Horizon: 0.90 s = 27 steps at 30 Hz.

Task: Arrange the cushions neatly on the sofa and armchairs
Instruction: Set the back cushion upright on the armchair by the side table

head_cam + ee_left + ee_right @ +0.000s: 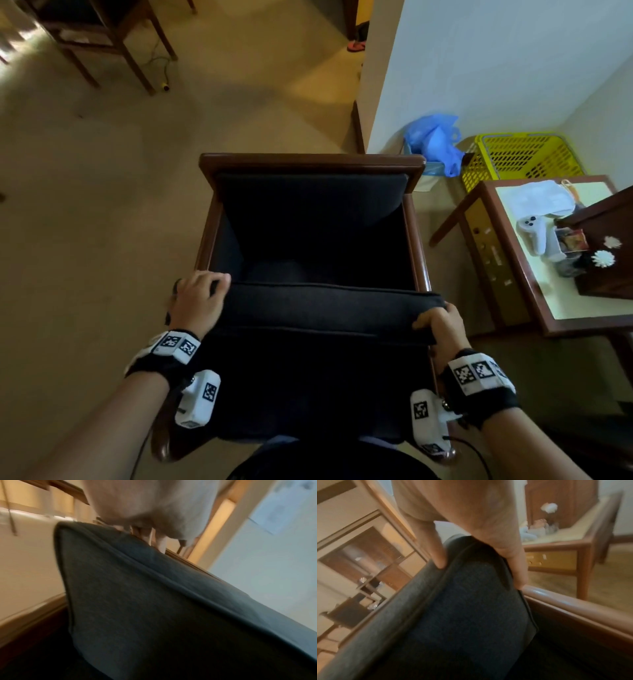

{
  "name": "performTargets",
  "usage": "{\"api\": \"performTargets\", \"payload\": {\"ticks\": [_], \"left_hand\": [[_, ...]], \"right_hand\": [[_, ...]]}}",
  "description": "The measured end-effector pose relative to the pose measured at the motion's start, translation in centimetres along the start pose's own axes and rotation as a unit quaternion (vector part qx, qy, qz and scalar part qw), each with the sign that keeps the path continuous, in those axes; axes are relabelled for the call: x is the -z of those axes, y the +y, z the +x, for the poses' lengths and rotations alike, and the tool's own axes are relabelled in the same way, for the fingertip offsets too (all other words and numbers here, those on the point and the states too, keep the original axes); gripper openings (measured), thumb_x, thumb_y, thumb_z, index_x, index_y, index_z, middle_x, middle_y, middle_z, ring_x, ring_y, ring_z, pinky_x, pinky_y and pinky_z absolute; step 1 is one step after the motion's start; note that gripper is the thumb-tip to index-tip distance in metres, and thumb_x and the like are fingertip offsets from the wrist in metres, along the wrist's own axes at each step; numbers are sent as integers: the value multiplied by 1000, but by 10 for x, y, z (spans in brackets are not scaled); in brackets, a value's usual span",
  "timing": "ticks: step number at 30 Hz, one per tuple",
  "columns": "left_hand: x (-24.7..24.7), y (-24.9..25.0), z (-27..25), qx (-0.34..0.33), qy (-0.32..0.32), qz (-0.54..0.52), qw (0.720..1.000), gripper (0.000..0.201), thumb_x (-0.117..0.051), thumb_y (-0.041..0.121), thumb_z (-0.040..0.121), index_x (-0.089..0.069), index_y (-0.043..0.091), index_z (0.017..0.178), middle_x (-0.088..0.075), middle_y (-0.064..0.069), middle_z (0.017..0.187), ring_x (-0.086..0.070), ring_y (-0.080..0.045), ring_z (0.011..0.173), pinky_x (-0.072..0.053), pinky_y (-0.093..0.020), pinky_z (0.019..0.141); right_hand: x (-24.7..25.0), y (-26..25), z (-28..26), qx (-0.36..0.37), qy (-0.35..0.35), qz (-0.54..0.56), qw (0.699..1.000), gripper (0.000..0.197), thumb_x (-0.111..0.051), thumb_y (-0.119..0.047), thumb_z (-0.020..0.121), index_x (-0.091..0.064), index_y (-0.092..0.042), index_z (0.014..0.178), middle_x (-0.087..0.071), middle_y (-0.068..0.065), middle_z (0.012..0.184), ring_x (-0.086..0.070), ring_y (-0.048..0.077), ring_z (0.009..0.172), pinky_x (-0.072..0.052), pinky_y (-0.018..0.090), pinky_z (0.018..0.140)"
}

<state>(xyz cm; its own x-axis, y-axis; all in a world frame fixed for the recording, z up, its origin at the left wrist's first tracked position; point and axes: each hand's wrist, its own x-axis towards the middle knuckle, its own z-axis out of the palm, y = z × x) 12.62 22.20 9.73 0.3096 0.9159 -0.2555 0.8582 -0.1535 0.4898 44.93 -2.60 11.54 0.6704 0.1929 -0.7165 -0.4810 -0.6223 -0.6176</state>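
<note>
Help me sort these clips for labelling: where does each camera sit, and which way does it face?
Head: on the person's head, looking down at the armchair; left hand and right hand grip the cushion, both forearms showing.
Left wrist: along the left hand onto the blurred cushion.
Right wrist: along the right hand, fingers gripping the cushion.
Shared: the side table shows in head and right wrist views.

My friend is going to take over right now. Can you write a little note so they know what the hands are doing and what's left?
Left hand grips the left corner of the dark seat cushion; right hand grips its right corner.
The cushion is held tilted over the front of the wooden armchair, not yet flat in the seat.
The back cushion already stands against the chair's back.
Left: probably lower the seat cushion in and square it up. No other seats with cushions are in view.
</note>
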Motion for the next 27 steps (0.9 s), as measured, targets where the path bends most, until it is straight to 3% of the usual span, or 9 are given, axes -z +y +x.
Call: {"api": "performTargets", "payload": {"ticks": [2,4,7,9,12,15,21,24,27], "left_hand": [[13,-14,7,112,4,-7,994,64,-31,63,93,-65,15,118,-57,-16,131,-47,-39,124,-32,-50,106],[19,-33,13,222,-29,-83,971,62,-34,58,98,-63,7,117,-58,-25,129,-53,-43,116,-37,-51,101],[16,-32,7,335,-86,-342,874,54,-43,58,96,-62,8,88,-67,-21,83,-59,-34,76,-47,-41,75],[13,-31,-2,371,-110,-399,831,43,-51,50,95,-61,9,83,-61,-13,71,-55,-28,68,-44,-36,66],[6,-44,-16,384,-153,-384,826,48,-69,51,77,-67,9,100,-66,-19,89,-63,-34,80,-50,-37,73],[7,-54,-23,413,-157,-380,813,43,-71,44,68,-67,9,93,-65,-18,81,-62,-35,70,-50,-37,67],[23,-19,-10,404,-127,-388,819,15,-56,26,73,-59,11,74,-56,-13,71,-52,-31,60,-41,-30,57],[42,6,2,369,-94,-402,833,15,-56,27,73,-61,13,77,-57,-12,72,-52,-30,61,-41,-31,59],[65,28,18,331,-55,-416,845,17,-52,26,83,-56,14,70,-54,-10,70,-50,-28,60,-38,-30,57]], "right_hand": [[3,-2,-2,-61,-30,63,996,45,-65,-14,64,-61,-11,109,-62,13,91,-58,29,76,-42,29,54],[3,-3,1,-110,-45,95,988,53,-71,-33,63,-63,-12,111,-63,10,96,-59,31,85,-43,34,63],[-1,3,6,-129,-11,94,987,61,-69,-51,73,-52,-16,120,-56,10,102,-54,30,89,-45,44,80],[-3,9,5,-151,12,88,985,76,-70,-56,69,-48,-17,130,-55,13,112,-54,33,92,-47,51,90],[-1,13,1,-180,22,86,980,63,-72,-46,68,-51,-18,121,-55,14,108,-55,37,94,-48,58,86],[0,13,0,-201,28,77,976,54,-72,-35,69,-50,-18,115,-52,14,101,-52,40,98,-47,62,85],[7,-7,5,-172,82,67,979,49,-69,-17,72,-54,-8,117,-53,15,100,-51,40,97,-46,56,85],[13,-24,8,-135,110,87,981,44,-70,-14,72,-56,-5,113,-56,15,100,-53,36,98,-46,48,84],[16,-48,11,-94,115,110,983,50,-73,-17,70,-59,-6,116,-59,16,109,-58,36,102,-48,51,92]]}}
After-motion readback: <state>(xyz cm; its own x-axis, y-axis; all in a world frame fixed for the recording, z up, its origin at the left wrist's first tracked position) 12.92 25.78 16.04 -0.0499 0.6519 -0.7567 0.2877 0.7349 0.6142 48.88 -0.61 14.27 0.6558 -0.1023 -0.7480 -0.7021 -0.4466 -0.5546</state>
